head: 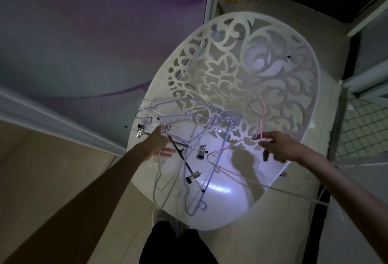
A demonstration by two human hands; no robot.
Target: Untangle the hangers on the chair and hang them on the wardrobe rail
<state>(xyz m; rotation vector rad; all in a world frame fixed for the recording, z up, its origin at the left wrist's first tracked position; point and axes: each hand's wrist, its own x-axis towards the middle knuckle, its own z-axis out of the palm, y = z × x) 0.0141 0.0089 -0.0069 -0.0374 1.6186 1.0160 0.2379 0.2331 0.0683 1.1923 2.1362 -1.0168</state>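
I see a white chair (pixel 241 70) with a pierced scrollwork back and a smooth seat, viewed from above in dim light with a bright spot on the seat. The tangled hangers (pixel 189 138) lie on the seat, bunched toward its left edge and front edge, with several loops overhanging the front rim. The pile holds lilac wire hangers, white ones, and a black clip hanger (pixel 182 154) whose metal clips (pixel 201 150) lie near the seat centre; another clip sits at the left rim. My left hand (pixel 159 144) reaches into the left side of the pile, its fingers loosely curled among the wires; I cannot tell whether they grip any wire. My right hand (pixel 277 146) is over the right half of the seat, thumb and forefinger pinching the neck of a pink hanger (pixel 260 121), whose hook points up against the chair back; the other fingers hang curled downward. Dark trouser legs (pixel 178 245) appear below the front edge of the seat.
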